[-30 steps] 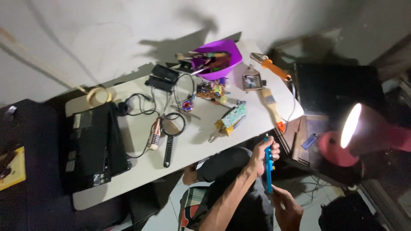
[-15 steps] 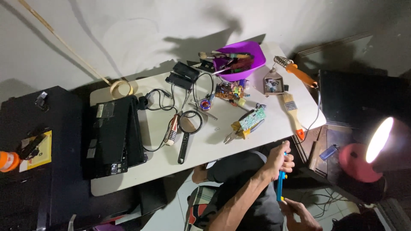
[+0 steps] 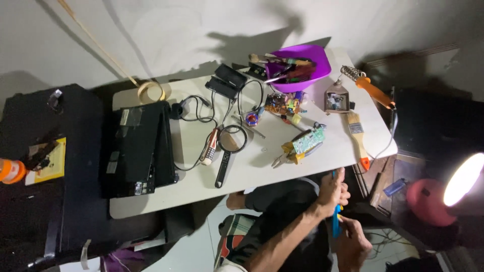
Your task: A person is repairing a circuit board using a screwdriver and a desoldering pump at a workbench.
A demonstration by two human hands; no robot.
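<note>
Below the white table's [image 3: 252, 176] front right edge, both my hands grip a slim blue tool [image 3: 336, 225] that stands roughly upright. My left hand [image 3: 333, 191] wraps its upper part, just under the table edge. My right hand [image 3: 353, 244] pinches its lower end. The tool's kind is hard to tell in the dim light. Nearest on the table are a green circuit board with yellow parts [image 3: 305, 142] and a paintbrush with an orange-tipped handle [image 3: 357, 135].
The table also holds a purple bowl of tools [image 3: 298, 66], a soldering iron [image 3: 370, 89], a magnifying glass [image 3: 228, 151], cables, small black boxes and a black laptop [image 3: 136, 148]. A lit red lamp [image 3: 443, 196] stands at the right. A black case [image 3: 45, 166] sits on the left.
The view has shifted, so the table sits further right and lower in frame. My hands still grip the blue tool, now closer under the table edge.
</note>
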